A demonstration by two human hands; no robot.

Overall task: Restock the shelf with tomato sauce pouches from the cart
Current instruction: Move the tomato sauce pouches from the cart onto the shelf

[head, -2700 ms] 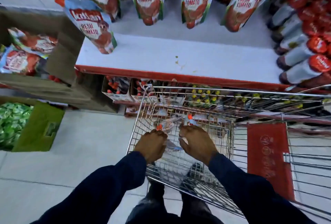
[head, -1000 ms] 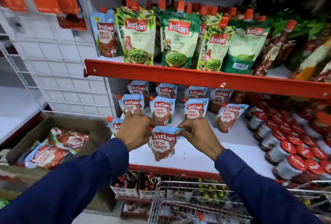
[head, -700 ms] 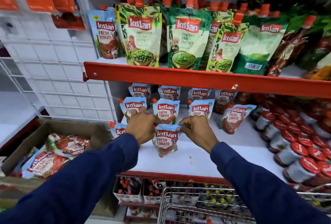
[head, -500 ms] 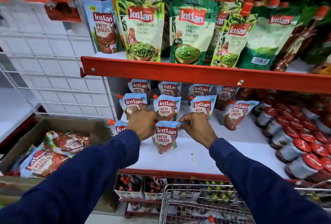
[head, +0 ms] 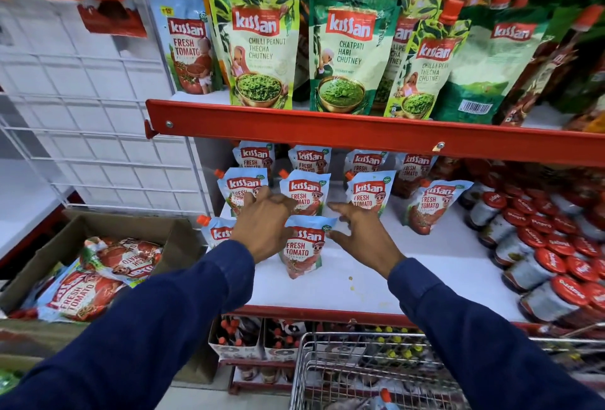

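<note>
Cart (head: 343,367) sat below both wrists. Between the hands a pouch (head: 302,250) stood upright on the shelf (head: 409,275); left hand (head: 262,229) loosely curled at its left edge, right hand (head: 361,237) spread, fingertips just beside its top corner. More pouches (head: 306,195) stood beyond the knuckles.

Both hands are letting go of the tomato sauce pouch (head: 302,247), which was pinched by its top corners half a second ago and is now standing on its own on the white shelf (head: 425,273) at frame centre. The left hand (head: 262,226) is spreading its fingers; the right hand (head: 363,236) is opening beside the pouch.
</note>
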